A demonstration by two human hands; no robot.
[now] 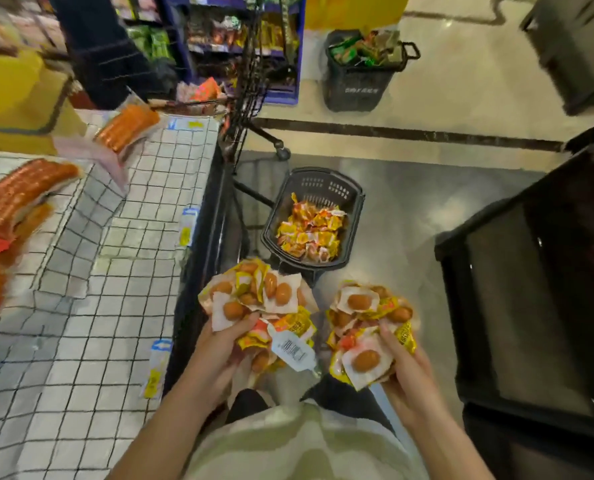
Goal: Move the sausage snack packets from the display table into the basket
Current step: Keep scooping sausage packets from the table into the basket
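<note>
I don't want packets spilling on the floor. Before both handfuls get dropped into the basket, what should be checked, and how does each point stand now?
1. Left hand grips its bunch of packets: ok.
2. Right hand grips its bunch: ok.
3. Basket on the floor ahead, open, with room above the packets already inside: ok.
4. Hands over the basket: not ok, both are short of its near rim.
5. Loose white barcode tag among the left bunch, secure: cannot tell.

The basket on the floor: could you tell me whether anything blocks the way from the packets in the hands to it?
Nothing visible does. The basket sits open-topped just ahead of both packet bunches, left and right.
</note>
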